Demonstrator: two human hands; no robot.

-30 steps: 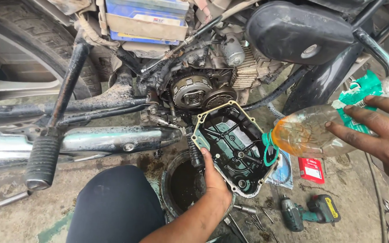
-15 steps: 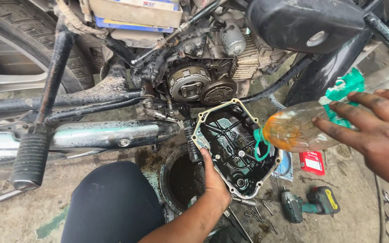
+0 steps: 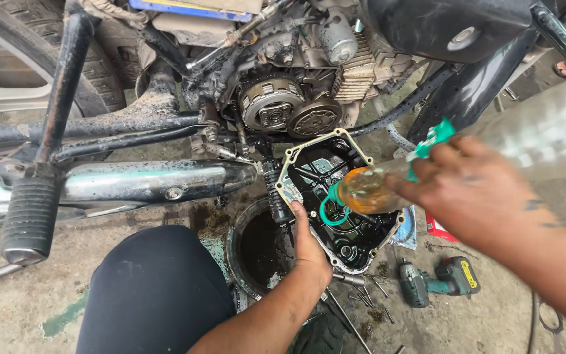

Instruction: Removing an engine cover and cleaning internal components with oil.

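Gripping the oily, stiff engine cover [image 3: 335,196] at centre frame, our left hand [image 3: 309,246] clasps its rim; our right hand [image 3: 473,196] clutches a slippery bottle [image 3: 388,187].

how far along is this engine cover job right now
Done: the engine cover is off, leaving the clutch bare. In hand: the left hand props the cover above a drain pan while the right hand tips a plastic bottle into it. Left: the cover is not refitted; loose bolts lie beside a cordless driver.
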